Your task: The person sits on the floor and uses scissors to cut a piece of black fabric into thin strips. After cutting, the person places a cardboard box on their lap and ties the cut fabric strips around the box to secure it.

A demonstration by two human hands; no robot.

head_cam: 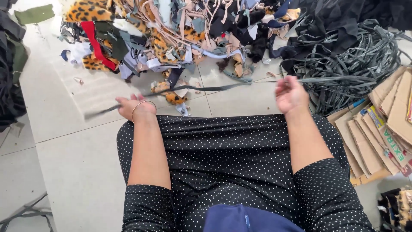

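1. The left hand closes on a long dark grey fabric strip, and the right hand pinches the same strip further along. The strip runs tight between both hands, above the floor and in front of the knees. Its loose end hangs out past the left hand. Both hands look blurred, so I judge that they are moving fast.

2. The biggest risk, in my judgement, is the tangled heap of grey strips at the right. The held strip leads into this heap, so a hard pull can drag other strips with it or make a knot.

3. The pile of mixed fabric scraps lies just behind the strip. If the strip sags, it can catch the leopard-print scrap or the pale pieces below it and sweep them along.

4. The stack of flattened cardboard is near the right elbow. A wide swing of the arm can push the sheets out of place.

5. The right-hand grip looks light, only with fingertips, so the strip can slip out under tension.

6. The thin bangle on the left wrist can snag the loose end.
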